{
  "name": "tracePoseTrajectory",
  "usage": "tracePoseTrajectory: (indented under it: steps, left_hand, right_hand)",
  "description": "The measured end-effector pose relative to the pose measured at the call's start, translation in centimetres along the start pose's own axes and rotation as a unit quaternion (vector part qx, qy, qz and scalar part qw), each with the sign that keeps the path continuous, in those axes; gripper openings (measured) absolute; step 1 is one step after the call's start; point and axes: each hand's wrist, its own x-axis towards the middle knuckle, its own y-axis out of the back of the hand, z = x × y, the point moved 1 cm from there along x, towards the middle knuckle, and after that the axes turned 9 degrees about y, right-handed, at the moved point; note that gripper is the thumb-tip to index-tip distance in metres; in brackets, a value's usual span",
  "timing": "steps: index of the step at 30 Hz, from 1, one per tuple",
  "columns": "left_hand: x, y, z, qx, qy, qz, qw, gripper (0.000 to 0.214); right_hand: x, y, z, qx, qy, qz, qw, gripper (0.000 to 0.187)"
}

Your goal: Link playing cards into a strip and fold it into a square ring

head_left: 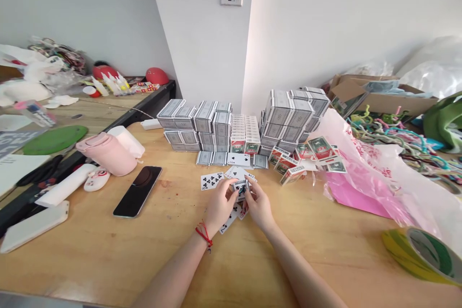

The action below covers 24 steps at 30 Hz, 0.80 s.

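Observation:
My left hand (221,203) and my right hand (259,202) are closed around the sides of a small bunch of playing cards (241,187), held just above the table. Loose face-up cards lie around and under them: an eight of clubs (211,181) to the left, a two (228,221) nearer me, others partly covered by my fingers. Beyond my hands, a two of spades (238,159) lies face up in a row of face-down cards (205,158). Behind that row stand tall blocks of grey-backed card decks (285,120).
Red and green card boxes (319,148) lean in a heap at right, beside pink and clear plastic wrap (361,192). A tape roll (422,255) sits near right. Left are a phone (137,191), a pink pouch-like container (108,153) and a white power bank (36,226).

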Motion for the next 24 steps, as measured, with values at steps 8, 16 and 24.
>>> tracePoseTrajectory:
  steps: [8,16,24]
  left_hand:
    - [0.2,0.2,-0.9,0.063,-0.056,0.053,0.995,0.013]
    - [0.3,0.7,-1.2,0.115,-0.078,0.063,0.988,0.016]
    - [0.3,0.9,-0.7,-0.021,0.029,0.020,0.999,0.021]
  right_hand:
    - [-0.3,0.1,-0.4,-0.095,0.085,-0.026,0.992,0.049]
    - [-0.1,0.0,-0.2,-0.094,0.054,-0.015,0.994,0.056]
    - [0.4,0.7,-0.1,-0.079,0.037,0.022,0.996,0.036]
